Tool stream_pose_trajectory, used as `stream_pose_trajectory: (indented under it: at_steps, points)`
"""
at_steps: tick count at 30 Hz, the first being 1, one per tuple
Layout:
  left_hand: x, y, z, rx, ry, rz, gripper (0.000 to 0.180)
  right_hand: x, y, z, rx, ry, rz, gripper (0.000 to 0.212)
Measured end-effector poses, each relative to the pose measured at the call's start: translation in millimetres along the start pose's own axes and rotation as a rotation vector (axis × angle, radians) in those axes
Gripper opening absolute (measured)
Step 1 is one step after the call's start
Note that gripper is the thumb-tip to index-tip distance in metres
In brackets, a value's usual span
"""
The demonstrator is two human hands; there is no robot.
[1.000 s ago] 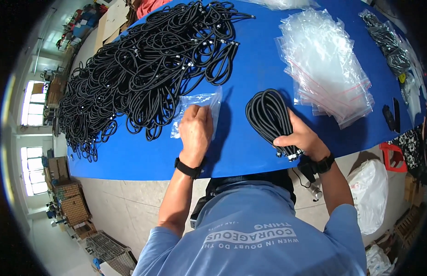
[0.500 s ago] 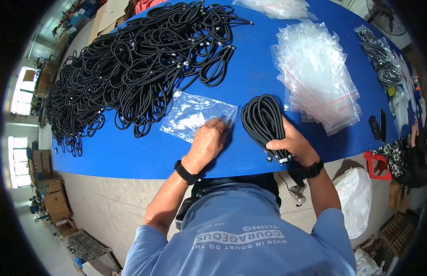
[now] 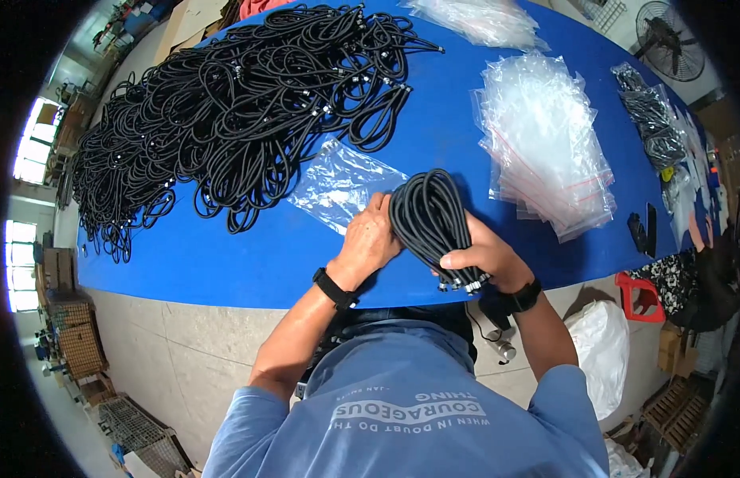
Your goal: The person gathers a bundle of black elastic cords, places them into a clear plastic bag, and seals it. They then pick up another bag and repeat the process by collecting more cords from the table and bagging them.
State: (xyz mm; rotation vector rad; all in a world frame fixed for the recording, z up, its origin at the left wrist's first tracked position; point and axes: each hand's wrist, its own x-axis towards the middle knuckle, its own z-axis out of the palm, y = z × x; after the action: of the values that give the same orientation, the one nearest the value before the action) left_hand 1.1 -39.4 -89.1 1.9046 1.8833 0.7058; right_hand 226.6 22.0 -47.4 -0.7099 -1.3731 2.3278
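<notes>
My right hand [image 3: 491, 253] is closed around a bundle of black cords [image 3: 429, 219], looped at the far end, with silvery metal ends gathered near my palm. My left hand [image 3: 371, 240] pinches the right edge of a clear plastic bag [image 3: 342, 187] that lies flat on the blue table. Its fingertips are partly hidden behind the looped end of the bundle, which overlaps the bag's opening edge. At the far left spreads a large heap of loose black cords [image 3: 250, 111] with small metal ends.
Right of the bundle lies a stack of clear bags with red seal strips [image 3: 549, 143] on the blue table [image 3: 441, 103]. More clear bags [image 3: 481, 20] lie at the far edge. Bagged black cords [image 3: 653, 119] sit at the right. A red stool [image 3: 641, 297] and white sack [image 3: 597, 350] stand below.
My right hand has brought the cord bundle left, to the bag's edge and against my left hand. The bag has shifted slightly up and right in view.
</notes>
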Motion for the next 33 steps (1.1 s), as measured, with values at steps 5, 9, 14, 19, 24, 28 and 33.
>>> stream_pose_trajectory:
  at_steps: [5,9,14,19,24,28,33]
  points:
    - [-5,-13,-7,-0.345,-0.033,-0.08,0.034,10,5,-17,0.128,-0.011,0.238,0.07]
    - [-5,-21,-5,-0.409,0.081,-0.206,0.025,17,6,-15,-0.1,0.047,0.164,0.065]
    - [-4,-6,-17,-0.362,0.265,-0.142,0.019,20,20,-11,-0.387,0.073,0.118,0.071]
    - [11,16,-27,-0.179,0.426,-0.005,0.007,25,19,-12,-0.768,0.078,0.145,0.079]
    - [12,18,-34,0.111,0.405,0.184,0.008,17,-1,-6,-0.745,-0.004,0.202,0.1]
    - [4,3,-31,-0.085,0.403,0.057,0.007,27,-1,10,-0.891,0.033,0.267,0.121]
    - [16,18,-32,0.076,0.462,0.198,0.008,15,-7,11,-1.003,0.082,0.273,0.122]
